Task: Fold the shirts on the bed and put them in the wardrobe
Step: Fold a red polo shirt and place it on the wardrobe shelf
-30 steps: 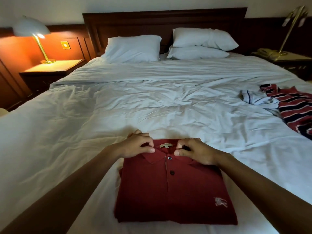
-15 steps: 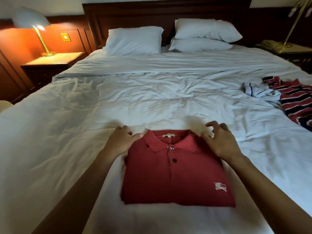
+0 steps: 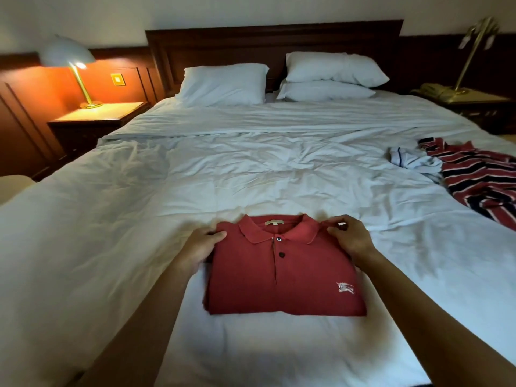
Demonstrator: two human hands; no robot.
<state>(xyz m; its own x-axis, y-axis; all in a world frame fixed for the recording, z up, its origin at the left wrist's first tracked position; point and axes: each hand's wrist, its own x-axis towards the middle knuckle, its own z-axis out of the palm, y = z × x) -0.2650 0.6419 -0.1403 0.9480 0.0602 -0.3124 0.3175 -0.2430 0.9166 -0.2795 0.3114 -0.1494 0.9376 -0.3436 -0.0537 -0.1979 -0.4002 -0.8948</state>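
As it lay near the foot of the bed [image 3: 195, 177], item: red polo shirt [image 3: 284, 283], folded into a rectangle, front up.
Details: collar flat, two dark buttons, small white embroidered emblem on the chest.
Left hand [image 3: 199, 248]: gripped the shirt's left-hand edge, thumb on top.
Right hand [image 3: 353, 237]: pinched the opposite shoulder beside the collar.
Other stock: striped shirt [image 3: 480, 180], crumpled, far right.

The folded shirt [image 3: 284, 280] lies on the bed [image 3: 195, 177], unfolded shirts [image 3: 480, 180] off to its right, pillows [image 3: 223, 85] behind.
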